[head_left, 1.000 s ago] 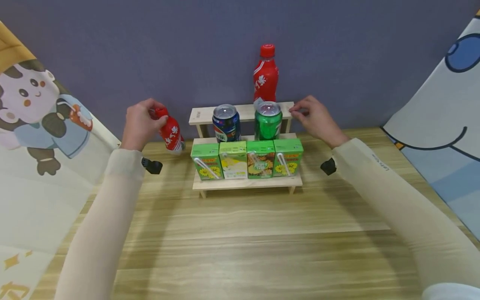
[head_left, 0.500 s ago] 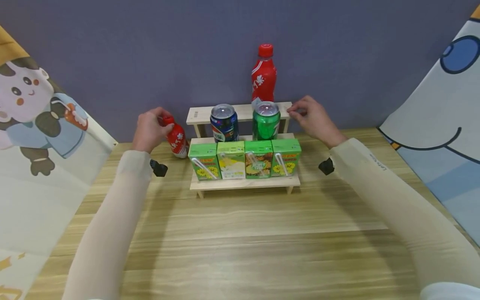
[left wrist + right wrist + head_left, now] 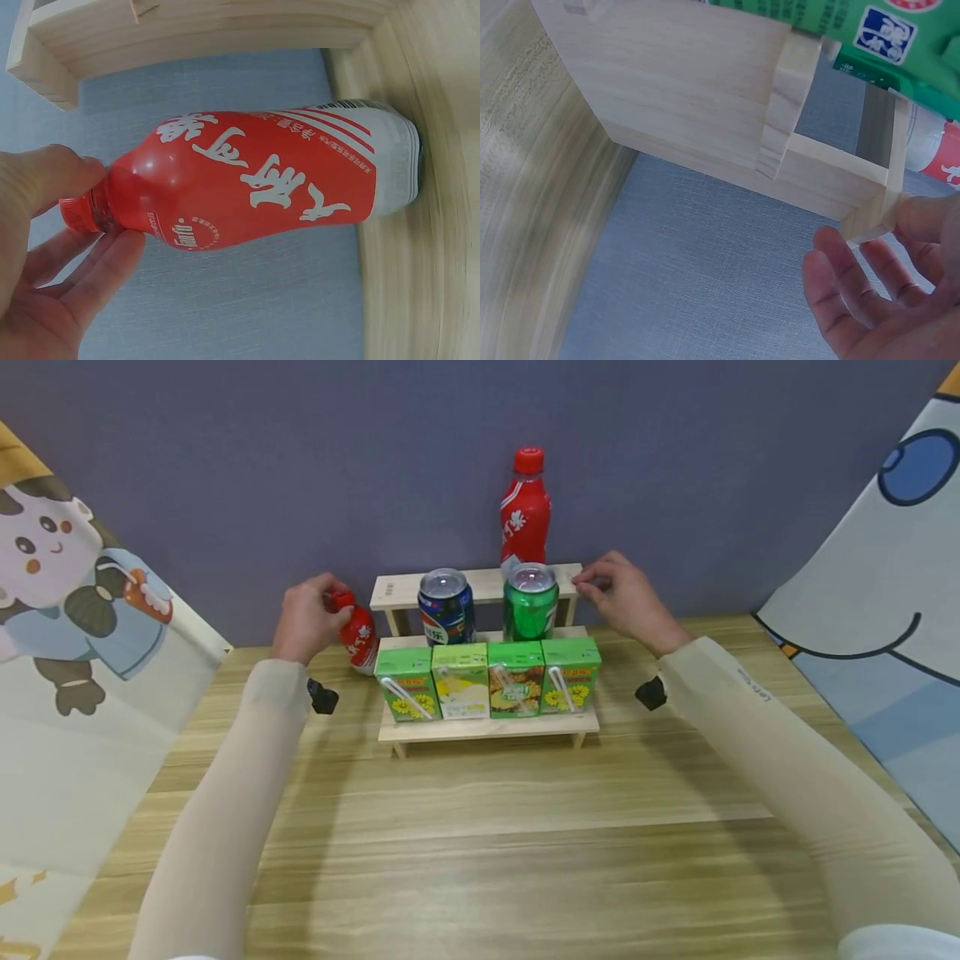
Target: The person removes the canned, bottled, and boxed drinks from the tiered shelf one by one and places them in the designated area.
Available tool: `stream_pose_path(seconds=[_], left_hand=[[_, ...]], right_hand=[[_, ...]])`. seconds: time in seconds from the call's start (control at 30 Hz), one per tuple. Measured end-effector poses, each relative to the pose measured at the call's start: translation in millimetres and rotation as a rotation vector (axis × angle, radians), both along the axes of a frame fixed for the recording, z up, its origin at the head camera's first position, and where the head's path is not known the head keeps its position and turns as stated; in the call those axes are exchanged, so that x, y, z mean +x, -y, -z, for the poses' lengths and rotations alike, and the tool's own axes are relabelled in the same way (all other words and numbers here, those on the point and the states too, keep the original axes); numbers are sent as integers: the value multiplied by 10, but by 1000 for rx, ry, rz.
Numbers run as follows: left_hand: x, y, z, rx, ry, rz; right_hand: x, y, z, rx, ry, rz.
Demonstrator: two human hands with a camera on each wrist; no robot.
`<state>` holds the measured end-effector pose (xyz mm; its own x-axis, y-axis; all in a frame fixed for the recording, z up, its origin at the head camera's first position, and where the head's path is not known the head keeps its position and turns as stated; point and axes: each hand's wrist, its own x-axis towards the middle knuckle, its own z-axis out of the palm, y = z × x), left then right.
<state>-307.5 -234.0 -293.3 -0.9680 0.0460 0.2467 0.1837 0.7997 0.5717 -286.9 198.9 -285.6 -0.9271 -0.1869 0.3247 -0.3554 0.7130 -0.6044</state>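
My left hand (image 3: 306, 620) pinches a red soda bottle (image 3: 360, 639) by its neck and cap, just left of the wooden stepped rack (image 3: 487, 727). In the left wrist view the bottle (image 3: 262, 176) has a red label with white lettering. Its base is close to the wooden tabletop; I cannot tell whether it touches. My right hand (image 3: 626, 597) grips the right end of the rack's top step, thumb on one side and fingers beneath, as the right wrist view shows with the board's corner (image 3: 874, 217). Another red bottle (image 3: 526, 518) stands upright on that top step.
A blue cola can (image 3: 447, 610) and a green can (image 3: 531, 606) stand on the middle step. Several juice boxes (image 3: 461, 681) with straws line the lowest step. A grey-blue wall (image 3: 300, 468) rises behind, and printed panels flank the table (image 3: 480, 835).
My left hand has carried the bottle rightward and slightly down, closer to the rack's left side. My right hand has stayed at the top step's end. The view has shifted slightly.
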Motion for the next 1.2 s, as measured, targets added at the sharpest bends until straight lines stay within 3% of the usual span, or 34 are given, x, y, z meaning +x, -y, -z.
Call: stream_pose_path(seconds=[0.5,0.67,0.87,1.2], left_hand=[[55,2,-23,-9,2,24],[88,24,-63,-66,-91,34],[149,-5,-224,-77,-191,79],[301,-198,-557,-81,-280,170]], right_hand=[[7,11,-14,10,13,13],[13,7,-14,8,22,12],[20,-14,-11,5,33,11],[13,-13,-8,-4,35,-4]])
